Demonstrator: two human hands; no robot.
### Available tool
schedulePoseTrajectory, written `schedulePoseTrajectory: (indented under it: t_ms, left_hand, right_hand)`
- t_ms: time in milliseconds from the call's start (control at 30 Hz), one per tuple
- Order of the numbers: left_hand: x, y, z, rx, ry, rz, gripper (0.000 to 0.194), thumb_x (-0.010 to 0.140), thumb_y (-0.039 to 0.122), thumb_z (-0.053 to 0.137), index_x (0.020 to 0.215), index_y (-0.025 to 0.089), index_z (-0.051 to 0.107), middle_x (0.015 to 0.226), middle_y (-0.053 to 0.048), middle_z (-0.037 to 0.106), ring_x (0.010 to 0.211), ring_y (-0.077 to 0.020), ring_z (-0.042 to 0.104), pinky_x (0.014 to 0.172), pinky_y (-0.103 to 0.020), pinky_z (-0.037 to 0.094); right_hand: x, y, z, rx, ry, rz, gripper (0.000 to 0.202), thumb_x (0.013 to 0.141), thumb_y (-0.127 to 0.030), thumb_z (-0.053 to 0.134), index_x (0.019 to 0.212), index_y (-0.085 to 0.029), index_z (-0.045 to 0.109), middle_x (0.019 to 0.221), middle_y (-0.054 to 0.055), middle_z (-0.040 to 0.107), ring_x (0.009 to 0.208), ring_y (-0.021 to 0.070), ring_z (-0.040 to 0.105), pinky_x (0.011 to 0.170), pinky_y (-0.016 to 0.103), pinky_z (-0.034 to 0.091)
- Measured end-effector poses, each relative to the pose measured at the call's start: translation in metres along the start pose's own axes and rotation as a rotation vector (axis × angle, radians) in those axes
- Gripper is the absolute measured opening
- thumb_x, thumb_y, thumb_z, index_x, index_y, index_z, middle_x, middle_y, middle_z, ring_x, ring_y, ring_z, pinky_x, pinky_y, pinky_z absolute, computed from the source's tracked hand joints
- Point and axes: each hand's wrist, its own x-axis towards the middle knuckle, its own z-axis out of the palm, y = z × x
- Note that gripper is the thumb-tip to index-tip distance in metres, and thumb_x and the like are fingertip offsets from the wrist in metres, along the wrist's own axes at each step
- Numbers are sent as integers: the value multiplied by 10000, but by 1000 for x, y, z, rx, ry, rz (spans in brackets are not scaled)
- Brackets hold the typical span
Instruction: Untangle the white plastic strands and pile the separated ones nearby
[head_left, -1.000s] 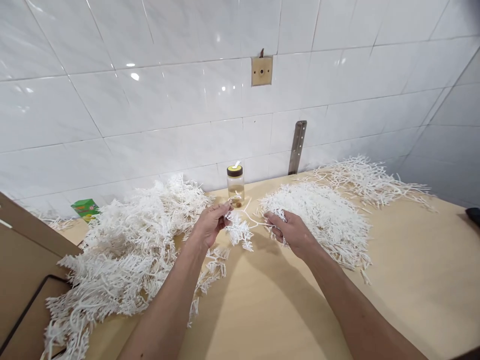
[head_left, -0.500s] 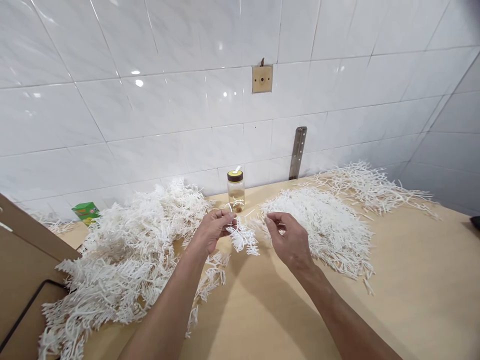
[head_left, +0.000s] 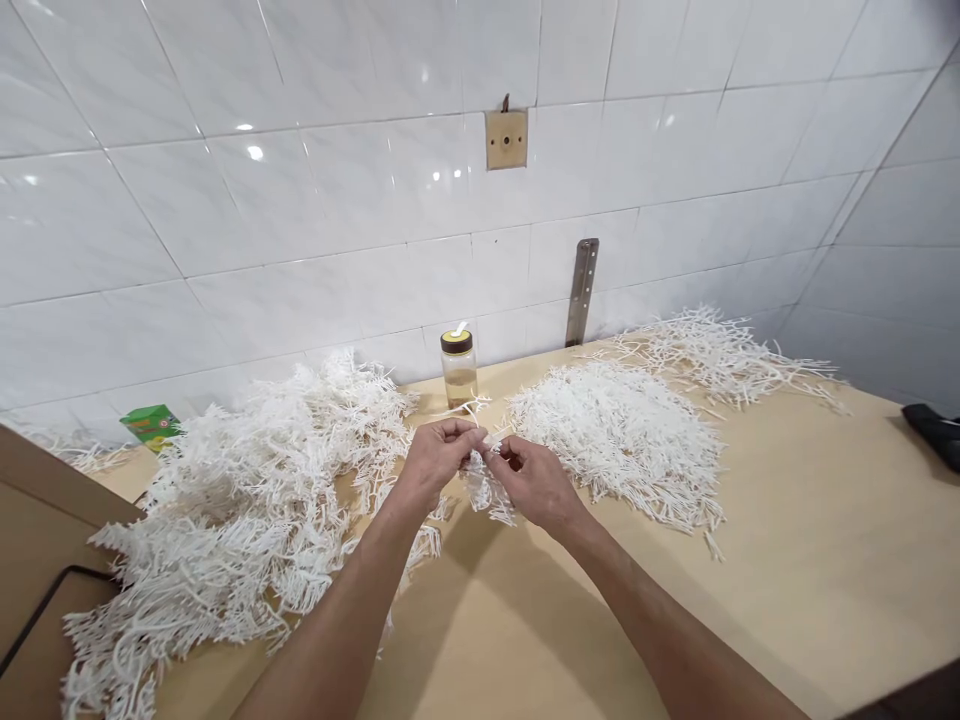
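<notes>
Above the wooden table (head_left: 810,560), my left hand (head_left: 436,460) pinches a small bunch of white branched plastic sprigs (head_left: 487,492), some tips showing above the fingers and more hanging below. My right hand (head_left: 538,484) is closed at the same bunch, its thumb and finger pressed together beside the left fingertips. What exactly the right fingertips grip is too small to make out. A large heap of white frilly sprigs (head_left: 247,500) spreads to the left. Right of my hands lies a flatter pile of short white pieces (head_left: 622,435).
Behind my hands stands a clear jar (head_left: 460,380) with a dark and yellow lid. Longer white stems (head_left: 720,355) lie at the back right. A green box (head_left: 152,428) sits behind the left heap, near a brown cardboard box (head_left: 52,520). A metal bracket (head_left: 582,292) is against the tiled wall.
My right hand has moved left from the pile of short pieces to meet my left hand at the bunch. The view has shifted slightly to the right.
</notes>
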Motion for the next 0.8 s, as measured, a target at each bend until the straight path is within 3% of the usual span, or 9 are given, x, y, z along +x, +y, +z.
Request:
schedulePoseTrajectory:
  t_ms: [100, 167, 233, 300, 367, 467, 567, 800]
  left_hand:
    - [9, -4, -8, -262, 144, -15, 333, 628, 405, 807, 752, 154, 626, 655, -5, 634, 586, -107, 575, 600, -238, 464]
    - [17, -8, -17, -413, 301, -21, 342, 604, 367, 817, 751, 167, 582, 614, 31, 588, 559, -94, 565, 577, -221, 452]
    - [24, -11, -27, -479, 463, -32, 321, 595, 314, 808, 704, 171, 542, 558, 67, 515, 489, -65, 490, 516, -197, 401]
    - [27, -13, -35, -467, 510, -56, 301, 594, 287, 795, 666, 169, 527, 539, 72, 483, 467, -58, 446, 485, -194, 367]
    - [25, -12, -39, -383, 431, -84, 275, 588, 273, 789, 643, 160, 544, 548, 55, 496, 461, -55, 422, 461, -194, 327]
    - [18, -8, -38, -183, 211, -102, 240, 603, 285, 785, 623, 140, 594, 558, 32, 512, 447, -44, 373, 449, -204, 273]
    - [12, -4, -35, 5, 67, -51, 224, 631, 314, 778, 653, 140, 640, 556, 36, 505, 462, -51, 381, 476, -206, 294]
    - [2, -1, -33, 299, -264, -110, 257, 699, 407, 728, 686, 158, 666, 575, -33, 627, 489, -123, 524, 473, -226, 363]
  right_hand:
    - [1, 5, 3, 59, 93, 108, 329, 855, -454, 514, 633, -231, 418, 516, -39, 468, 461, 127, 465, 478, 267, 346]
    - [3, 10, 4, 162, 157, 209, 307, 863, -472, 503, 685, -230, 440, 542, -36, 503, 421, 129, 510, 455, 269, 380]
    - [5, 16, 5, 293, 225, 276, 313, 874, -504, 500, 746, -220, 474, 598, -20, 562, 411, 134, 557, 453, 274, 425]
    - [7, 22, 5, 404, 279, 272, 350, 876, -550, 508, 797, -209, 501, 662, 6, 617, 437, 138, 595, 464, 278, 469]
    - [9, 26, 4, 466, 309, 233, 387, 864, -590, 530, 837, -204, 516, 692, 18, 643, 473, 142, 618, 472, 278, 504]
    - [14, 28, -3, 551, 380, 195, 398, 841, -601, 577, 869, -208, 517, 726, 17, 651, 532, 143, 632, 474, 280, 543]
    - [19, 28, -14, 693, 443, 176, 372, 808, -560, 647, 849, -213, 519, 794, 17, 648, 602, 141, 629, 485, 289, 571]
    - [22, 21, -37, 841, 290, 184, 371, 716, -508, 761, 796, -219, 541, 717, -9, 573, 631, 133, 576, 478, 259, 559]
